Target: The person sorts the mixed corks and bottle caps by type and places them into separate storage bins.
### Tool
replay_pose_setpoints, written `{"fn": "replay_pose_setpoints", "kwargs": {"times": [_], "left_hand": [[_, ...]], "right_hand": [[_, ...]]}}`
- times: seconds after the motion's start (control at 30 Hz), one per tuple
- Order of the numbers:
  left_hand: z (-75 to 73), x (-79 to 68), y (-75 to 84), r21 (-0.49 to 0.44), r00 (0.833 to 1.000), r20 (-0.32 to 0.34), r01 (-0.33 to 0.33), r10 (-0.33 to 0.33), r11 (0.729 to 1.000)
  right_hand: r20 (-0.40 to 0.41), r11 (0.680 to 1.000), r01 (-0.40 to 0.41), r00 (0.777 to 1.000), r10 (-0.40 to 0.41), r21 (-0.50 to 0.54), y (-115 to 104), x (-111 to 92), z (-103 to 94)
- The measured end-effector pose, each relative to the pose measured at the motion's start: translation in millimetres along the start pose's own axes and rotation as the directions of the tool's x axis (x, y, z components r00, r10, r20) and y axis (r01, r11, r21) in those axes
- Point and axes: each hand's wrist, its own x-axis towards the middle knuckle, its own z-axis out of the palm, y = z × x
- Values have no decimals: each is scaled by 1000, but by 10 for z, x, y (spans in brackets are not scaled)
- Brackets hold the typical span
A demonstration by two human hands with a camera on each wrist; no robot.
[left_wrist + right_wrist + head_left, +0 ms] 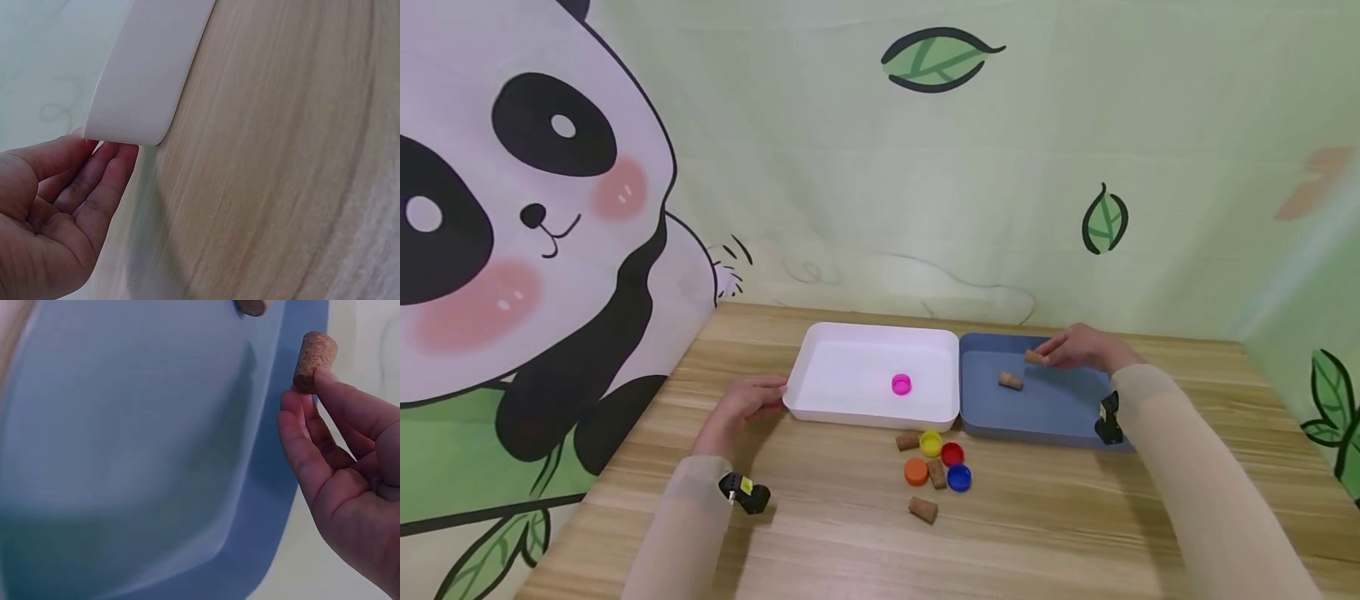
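Note:
My right hand (1084,347) is over the far side of the blue-grey tray (1045,423) and pinches a cork (315,361) between thumb and fingertips. Another cork (1011,381) lies inside that tray. At the left end of the white tray (857,407), my left hand (747,407) rests its fingertips (122,155) against the outer wall, fingers loosely extended. A pink bottle cap (901,384) sits inside the white tray.
In front of the trays lie a yellow cap (931,443), red cap (952,454), orange cap (916,472) and blue cap (958,477). Among and near them are three corks, the closest cork (923,509) apart from the cluster. A printed curtain (820,167) hangs behind the table.

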Motion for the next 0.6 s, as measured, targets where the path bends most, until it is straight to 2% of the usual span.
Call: {"fn": "replay_pose_setpoints", "kwargs": {"times": [0.27, 0.47, 0.6], "left_hand": [[2, -16, -27, 1, 1000, -5, 1, -1, 1000], [12, -25, 12, 16, 999, -28, 29, -29, 999], [11, -36, 26, 10, 999, -32, 27, -26, 1000]], "right_hand": [[-15, 997, -57, 998, 56, -44, 56, 21, 117], [-20, 997, -70, 997, 69, -28, 67, 50, 157], [-36, 995, -72, 997, 70, -63, 42, 45, 187]]}}
